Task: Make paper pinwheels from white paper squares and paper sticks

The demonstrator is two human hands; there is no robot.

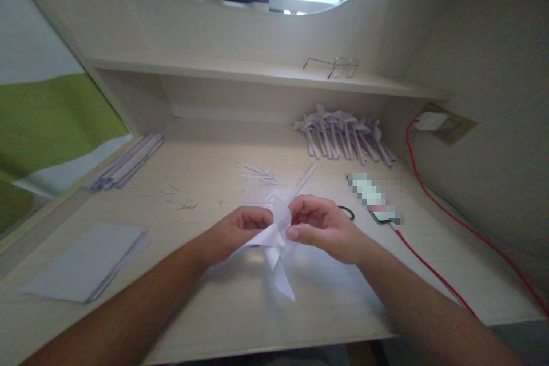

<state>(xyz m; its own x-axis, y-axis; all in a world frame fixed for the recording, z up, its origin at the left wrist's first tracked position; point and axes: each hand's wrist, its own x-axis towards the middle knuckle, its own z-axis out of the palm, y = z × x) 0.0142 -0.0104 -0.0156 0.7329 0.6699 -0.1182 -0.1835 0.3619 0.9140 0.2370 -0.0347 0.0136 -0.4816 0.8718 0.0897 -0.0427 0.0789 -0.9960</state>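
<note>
Both my hands meet over the middle of the desk (223, 309) on a white paper pinwheel (274, 246). My left hand (238, 231) pinches its folded blades from the left. My right hand (321, 226) grips the centre from the right, where a thin white stick (302, 182) runs up and away toward the back. One pointed blade hangs down below my hands.
A pile of finished paper pinwheels (343, 137) lies at the back right. A stack of white paper sheets (88, 263) sits front left, paper strips (128, 163) at the left edge, scraps (257, 174) mid-desk. A phone (375, 200) with a red cable (429, 269) lies right. Glasses (337, 66) rest on the shelf.
</note>
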